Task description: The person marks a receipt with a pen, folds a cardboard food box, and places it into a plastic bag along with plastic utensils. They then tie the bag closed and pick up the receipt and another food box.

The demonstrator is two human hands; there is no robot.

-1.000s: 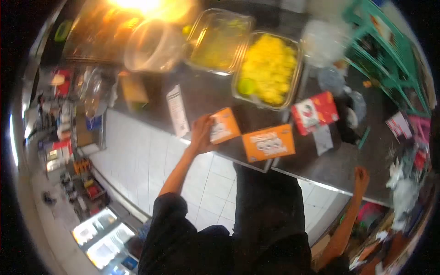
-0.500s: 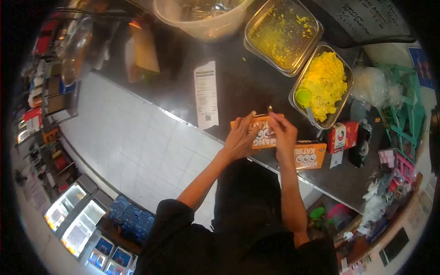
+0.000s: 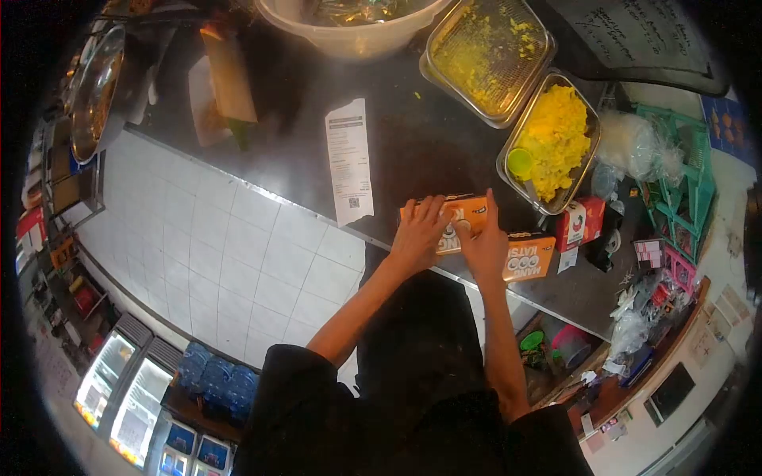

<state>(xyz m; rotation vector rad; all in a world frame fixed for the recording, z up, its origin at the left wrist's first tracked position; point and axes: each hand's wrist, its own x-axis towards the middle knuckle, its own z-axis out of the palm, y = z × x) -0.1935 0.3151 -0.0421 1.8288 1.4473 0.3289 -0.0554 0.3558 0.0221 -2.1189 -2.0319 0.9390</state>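
An orange printed food box (image 3: 467, 213) lies on the dark steel counter (image 3: 397, 151) near its front edge. My left hand (image 3: 417, 232) lies over the box's left end with fingers spread. My right hand (image 3: 482, 242) presses flat on the box's right part, one finger pointing up. Just to the right lies a second orange box (image 3: 530, 258), untouched.
A paper receipt (image 3: 348, 159) lies left of the boxes. Behind are a metal tray of yellow food (image 3: 556, 139) holding a green cup, another tray (image 3: 488, 55), a beige bowl (image 3: 349, 28), and a red-white carton (image 3: 579, 222). A green rack (image 3: 679, 190) stands at right.
A second ago only my left hand held the box and my right hung low. My right hand came up, and both hands have now pushed the box flat on the counter.
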